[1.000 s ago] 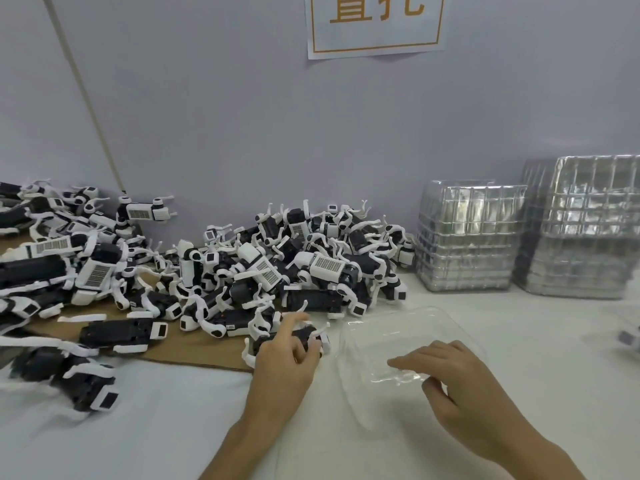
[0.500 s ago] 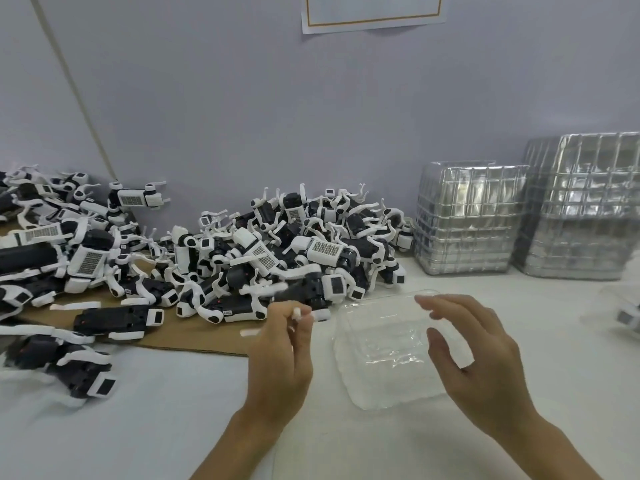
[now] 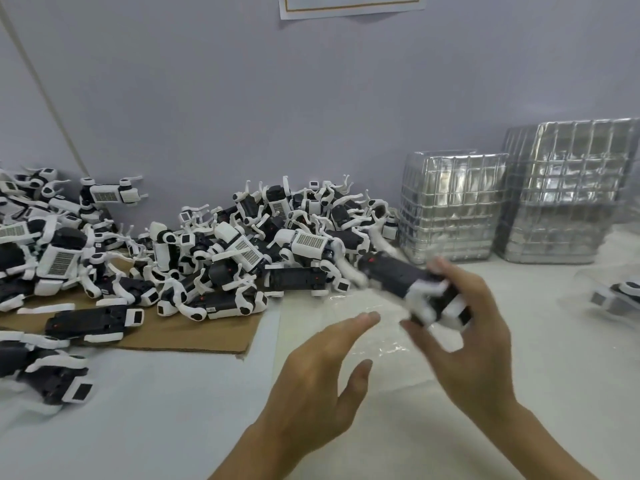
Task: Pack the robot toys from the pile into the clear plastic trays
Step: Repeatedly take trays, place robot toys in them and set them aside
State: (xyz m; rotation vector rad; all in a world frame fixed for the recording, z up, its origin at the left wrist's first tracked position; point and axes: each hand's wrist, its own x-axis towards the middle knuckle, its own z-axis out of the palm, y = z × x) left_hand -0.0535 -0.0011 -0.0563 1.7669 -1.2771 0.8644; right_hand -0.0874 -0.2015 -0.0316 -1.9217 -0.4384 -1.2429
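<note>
A large pile of black-and-white robot toys lies against the wall, partly on brown cardboard. My right hand holds one black-and-white robot toy, blurred by motion, above a clear plastic tray lying on the white table. My left hand hovers just left of the tray with straight fingers and holds nothing.
Two stacks of clear plastic trays stand at the back right against the wall. Another toy in a clear tray sits at the right edge. More toys lie at the far left; one lies on the table near the front left.
My left hand lifted a toy from the pile and passed it over; my right hand now holds it above the tray. The left hand has opened with nothing in it.
</note>
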